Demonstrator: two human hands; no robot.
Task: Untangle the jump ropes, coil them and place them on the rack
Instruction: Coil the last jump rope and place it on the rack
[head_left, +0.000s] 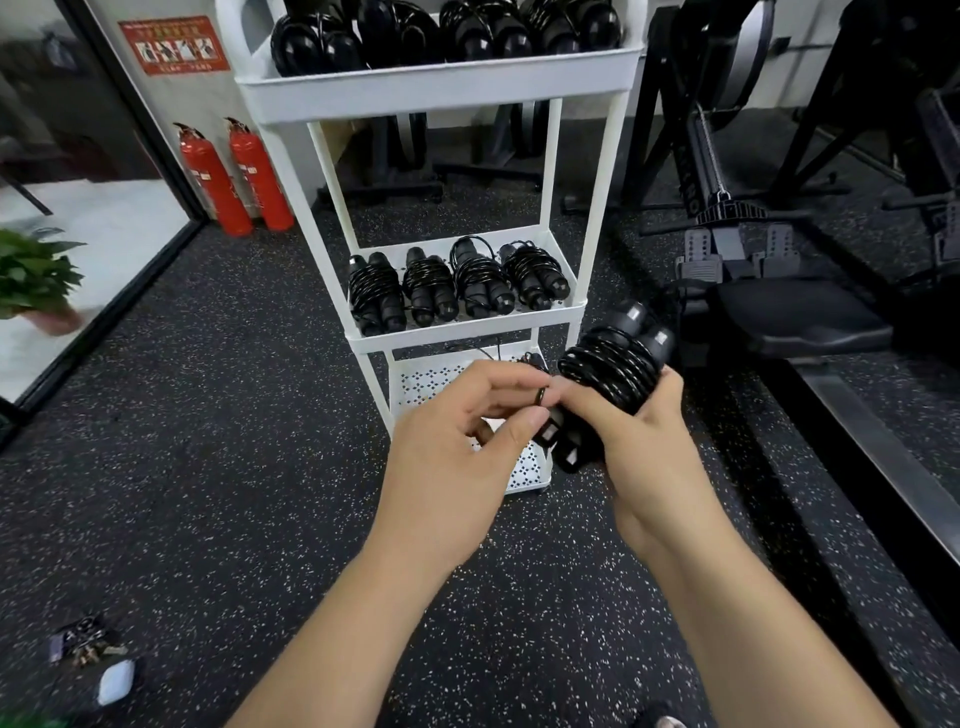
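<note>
The tall white three-tier plastic rack (431, 96) is already lined with coiled black jump ropes (457, 283) on its upper two shelves. Before its bottom shelf, a black jump rope wound round its paired handles (608, 371) is gripped in the right hand (649, 457), so the coil is kept tight, while the loose cord end (541, 396) is pinched by the left hand (452, 457), apparently for tucking.

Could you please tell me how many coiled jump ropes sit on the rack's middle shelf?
4, in a row on the middle shelf: far-left bundle, second bundle, third bundle, far-right bundle. None seems hidden.
</note>
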